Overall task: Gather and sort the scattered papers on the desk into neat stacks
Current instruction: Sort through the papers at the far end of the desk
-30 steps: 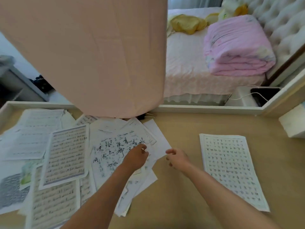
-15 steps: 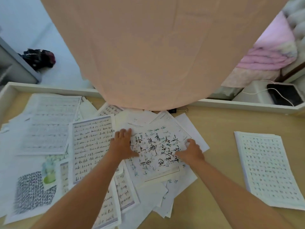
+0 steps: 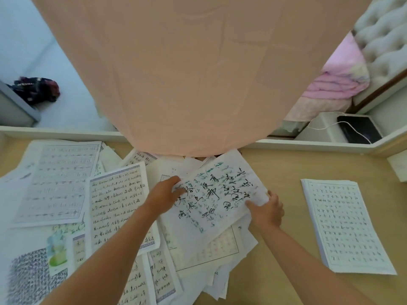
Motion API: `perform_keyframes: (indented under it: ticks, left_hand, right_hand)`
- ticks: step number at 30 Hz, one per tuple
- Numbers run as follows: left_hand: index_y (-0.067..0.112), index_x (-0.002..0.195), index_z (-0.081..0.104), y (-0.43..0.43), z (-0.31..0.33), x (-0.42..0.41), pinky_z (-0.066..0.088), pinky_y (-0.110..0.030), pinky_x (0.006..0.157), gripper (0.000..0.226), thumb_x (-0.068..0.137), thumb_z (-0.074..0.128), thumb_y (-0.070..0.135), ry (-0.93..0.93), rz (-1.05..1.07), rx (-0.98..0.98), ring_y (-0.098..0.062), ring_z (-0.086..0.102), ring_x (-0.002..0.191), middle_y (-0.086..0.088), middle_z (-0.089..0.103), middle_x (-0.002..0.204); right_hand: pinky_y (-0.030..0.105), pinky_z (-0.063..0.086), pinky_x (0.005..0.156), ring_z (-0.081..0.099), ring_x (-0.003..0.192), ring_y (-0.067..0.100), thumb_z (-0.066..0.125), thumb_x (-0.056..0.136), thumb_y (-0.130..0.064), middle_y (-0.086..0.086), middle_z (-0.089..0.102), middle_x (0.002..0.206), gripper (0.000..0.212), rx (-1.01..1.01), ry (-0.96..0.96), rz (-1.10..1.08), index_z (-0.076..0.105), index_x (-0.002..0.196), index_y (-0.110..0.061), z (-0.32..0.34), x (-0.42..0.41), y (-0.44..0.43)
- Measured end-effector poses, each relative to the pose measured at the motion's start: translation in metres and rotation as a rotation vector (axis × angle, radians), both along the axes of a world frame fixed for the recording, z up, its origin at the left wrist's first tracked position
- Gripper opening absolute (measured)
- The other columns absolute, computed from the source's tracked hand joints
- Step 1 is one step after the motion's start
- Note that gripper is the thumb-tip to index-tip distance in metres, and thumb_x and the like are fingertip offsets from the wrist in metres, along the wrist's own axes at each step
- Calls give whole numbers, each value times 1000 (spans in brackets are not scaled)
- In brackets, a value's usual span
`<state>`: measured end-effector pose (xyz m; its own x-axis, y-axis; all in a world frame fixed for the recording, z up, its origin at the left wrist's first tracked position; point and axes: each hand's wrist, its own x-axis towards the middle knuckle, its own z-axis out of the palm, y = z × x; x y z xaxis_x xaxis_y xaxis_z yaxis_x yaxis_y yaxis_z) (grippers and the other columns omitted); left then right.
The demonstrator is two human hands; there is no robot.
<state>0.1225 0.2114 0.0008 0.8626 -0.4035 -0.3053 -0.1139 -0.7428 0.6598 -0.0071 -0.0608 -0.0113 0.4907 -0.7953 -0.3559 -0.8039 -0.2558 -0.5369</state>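
- Your left grip (image 3: 164, 198) pinches the left edge of the brush-written sheet (image 3: 215, 201), thumb on top.
- Your right grip (image 3: 265, 211) clasps the sheet's right corner, thumb over the paper.
- The sheet sits tilted over the scattered papers (image 3: 66, 183) mid-worktop (image 3: 275, 172).
- A squared stack of grid sheets (image 3: 343, 225) lies well apart to the right.

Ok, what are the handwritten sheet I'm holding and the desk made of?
Handwritten sheet: thin matte white paper, bowing where lifted, carrying dark ink strokes. Desk: pale tan, smooth, faint sheen; probably wood-look laminate or finished wood, the view can't settle which.
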Motion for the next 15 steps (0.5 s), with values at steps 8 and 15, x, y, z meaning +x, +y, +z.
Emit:
perform_keyframes:
  ticks: [8, 15]
  left_hand:
    - [18, 104, 63, -28, 54, -16, 60, -33, 70, 16, 90, 70, 23, 178, 376, -445, -16, 73, 79, 1, 75, 93]
    - [15, 113, 62, -30, 70, -50, 59, -28, 62, 17, 96, 62, 17, 327, 505, -455, -18, 75, 80, -3, 75, 98]
  right_hand:
    - [43, 56, 88, 67, 106, 22, 76, 85, -36, 2, 68, 121, 55, 822, -309, 9, 54, 132, -21, 18, -6, 12]
    - [29, 59, 67, 71, 83, 14, 76, 86, -20, -3, 75, 95, 18, 760, -381, 178, 70, 104, -20, 39, 4, 6]
